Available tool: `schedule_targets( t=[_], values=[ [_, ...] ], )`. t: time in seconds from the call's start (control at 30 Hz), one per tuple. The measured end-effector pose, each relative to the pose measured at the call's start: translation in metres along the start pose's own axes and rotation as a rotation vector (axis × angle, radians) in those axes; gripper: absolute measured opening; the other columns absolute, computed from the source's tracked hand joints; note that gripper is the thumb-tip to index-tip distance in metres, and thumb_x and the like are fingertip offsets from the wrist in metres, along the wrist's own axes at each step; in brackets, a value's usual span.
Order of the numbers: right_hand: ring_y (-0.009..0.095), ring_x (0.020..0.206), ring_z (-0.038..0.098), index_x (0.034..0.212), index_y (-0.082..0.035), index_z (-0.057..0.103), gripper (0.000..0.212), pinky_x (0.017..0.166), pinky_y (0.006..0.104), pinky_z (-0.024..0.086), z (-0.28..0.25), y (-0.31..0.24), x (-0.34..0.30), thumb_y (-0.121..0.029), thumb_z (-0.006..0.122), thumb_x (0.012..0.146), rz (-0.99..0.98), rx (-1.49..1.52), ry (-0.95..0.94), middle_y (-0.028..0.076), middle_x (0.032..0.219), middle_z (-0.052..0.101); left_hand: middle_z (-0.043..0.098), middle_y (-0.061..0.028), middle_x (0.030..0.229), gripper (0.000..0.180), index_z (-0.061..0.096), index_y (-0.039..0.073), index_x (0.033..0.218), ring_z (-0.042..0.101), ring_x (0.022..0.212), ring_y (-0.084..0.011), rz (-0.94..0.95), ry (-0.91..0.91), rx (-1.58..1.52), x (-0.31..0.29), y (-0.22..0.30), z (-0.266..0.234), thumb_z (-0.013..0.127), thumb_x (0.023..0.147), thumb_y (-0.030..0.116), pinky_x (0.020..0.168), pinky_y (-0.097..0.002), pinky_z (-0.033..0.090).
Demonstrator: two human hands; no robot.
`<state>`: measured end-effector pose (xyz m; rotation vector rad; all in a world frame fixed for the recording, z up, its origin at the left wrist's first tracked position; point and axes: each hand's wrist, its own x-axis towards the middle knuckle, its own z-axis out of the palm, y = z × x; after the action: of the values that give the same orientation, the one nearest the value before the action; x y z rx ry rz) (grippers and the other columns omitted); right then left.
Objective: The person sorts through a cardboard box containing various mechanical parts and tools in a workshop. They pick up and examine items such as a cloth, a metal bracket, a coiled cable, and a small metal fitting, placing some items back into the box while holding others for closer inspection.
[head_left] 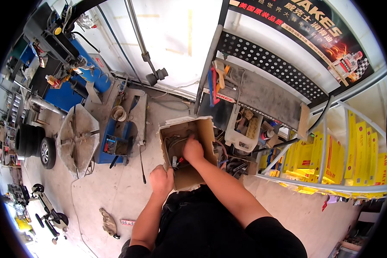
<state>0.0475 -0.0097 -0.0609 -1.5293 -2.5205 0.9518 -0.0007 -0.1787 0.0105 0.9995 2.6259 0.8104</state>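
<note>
A person in a black shirt is standing over the bare floor (120, 191), and a worn, open cardboard box (206, 137) is sitting upright right in front of their body. The left hand (162, 179) is gripping the near left edge of the box, fingers curled in tight. The right hand (193, 150) is reaching down inside, its fingers bent and pointing toward the far wall; I can't tell whether it is pinching anything, since the fingertips are partly lost in shadow. A curved grey cable (175, 138) is lying in the box beside that hand, and a small white part (175, 161) is resting lower down, near the left wall.

Just beyond the box, to the right, a dusty grey bench (266, 94) is carrying tools with red and blue handles (210, 88) at its left end. A clear plastic bin (236, 144) is hanging or standing at the bench's near side, holding assorted bits. Farther right, yellow boxes (322, 155) are filling a metal rack. Over to the left, a tyre machine (77, 139) is standing near some black tyres (26, 142).
</note>
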Motion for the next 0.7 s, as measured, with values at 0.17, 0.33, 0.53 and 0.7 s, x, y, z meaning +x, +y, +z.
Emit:
schedule_targets(
  t=[0.17, 0.33, 0.53, 0.7],
  values=[
    [0.038, 0.079, 0.068, 0.108, 0.005, 0.048, 0.023, 0.067, 0.046, 0.056, 0.01, 0.003, 0.03, -0.009, 0.044, 0.091, 0.124, -0.054, 0.063, 0.024, 0.083, 0.067, 0.056, -0.0279, 0.066, 0.037, 0.054, -0.005, 0.063, 0.057, 0.064, -0.0458, 0.017, -0.043, -0.06, -0.003, -0.009, 0.005, 0.061, 0.083, 0.025, 0.061, -0.0516, 0.045],
    [0.037, 0.081, 0.068, 0.108, 0.003, 0.049, 0.022, 0.068, 0.0445, 0.057, 0.02, 0.01, 0.037, -0.01, 0.043, 0.092, 0.121, -0.049, 0.012, 0.023, 0.087, 0.068, 0.056, -0.0279, 0.067, 0.035, 0.055, -0.005, 0.065, 0.057, 0.066, -0.0461, 0.043, -0.064, -0.109, -0.004, -0.017, 0.005, 0.059, 0.084, 0.024, 0.062, -0.0511, 0.044],
    [0.031, 0.068, 0.066, 0.104, -0.005, 0.052, 0.018, 0.055, 0.0394, 0.052, 0.019, -0.003, 0.026, -0.016, 0.047, 0.09, 0.019, 0.624, 0.103, 0.022, 0.09, 0.067, 0.058, -0.0268, 0.07, 0.03, 0.06, -0.005, 0.072, 0.058, 0.068, -0.0453, 0.009, -0.058, -0.145, 0.002, -0.011, -0.003, 0.056, 0.086, 0.022, 0.063, -0.0499, 0.045],
    [0.026, 0.072, 0.062, 0.09, -0.009, 0.058, 0.017, 0.056, 0.036, 0.048, -0.019, 0.002, -0.004, -0.019, 0.049, 0.08, 0.42, 1.784, -0.461, 0.012, 0.089, 0.066, 0.059, -0.0275, 0.071, 0.032, 0.06, -0.005, 0.071, 0.059, 0.069, -0.0453, 0.038, -0.017, -0.123, 0.005, -0.01, -0.002, 0.056, 0.086, 0.024, 0.063, -0.0497, 0.045]
  ],
)
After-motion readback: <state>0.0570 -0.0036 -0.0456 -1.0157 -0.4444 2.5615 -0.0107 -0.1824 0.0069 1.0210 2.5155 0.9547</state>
